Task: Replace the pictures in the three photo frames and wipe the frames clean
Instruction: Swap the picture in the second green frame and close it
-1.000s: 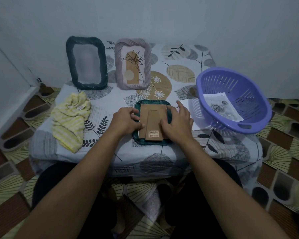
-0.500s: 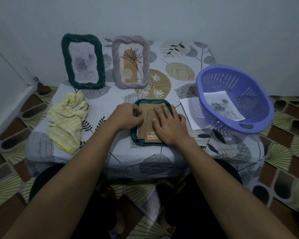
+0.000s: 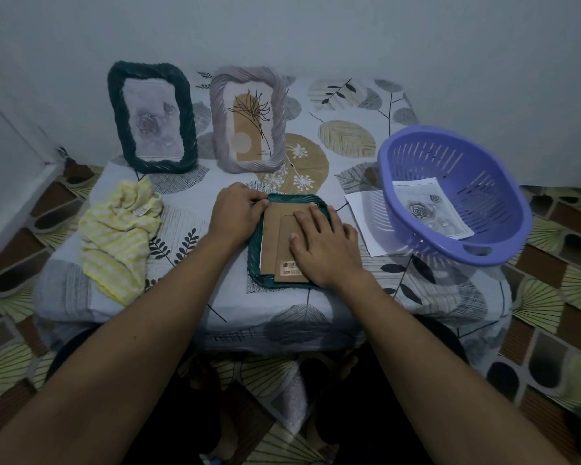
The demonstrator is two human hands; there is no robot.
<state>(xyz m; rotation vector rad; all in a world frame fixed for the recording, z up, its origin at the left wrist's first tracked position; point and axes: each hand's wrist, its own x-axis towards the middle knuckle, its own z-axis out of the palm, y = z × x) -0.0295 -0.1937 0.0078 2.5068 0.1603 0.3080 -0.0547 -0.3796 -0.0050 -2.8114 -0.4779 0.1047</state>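
Observation:
A teal frame (image 3: 255, 263) lies face down in front of me, its brown cardboard back (image 3: 275, 239) facing up. My right hand (image 3: 322, 243) lies flat on that back with straight fingers. My left hand (image 3: 237, 213) has its fingers curled at the frame's upper left edge, pinching there. A dark green frame (image 3: 114, 115) with a rose print and a lilac frame (image 3: 279, 129) with a plant drawing stand upright at the back. A yellow striped cloth (image 3: 118, 236) lies crumpled at the left.
A purple basket (image 3: 503, 229) sits tilted at the right with a rose print (image 3: 430, 213) inside it and a white sheet (image 3: 363, 213) under it. The small table (image 3: 182, 290) has a leaf-patterned cover, and a wall stands right behind it.
My right hand has gone from the frame's right edge to lying flat across the cardboard back. My left hand stays at the upper left edge. My head has moved closer.

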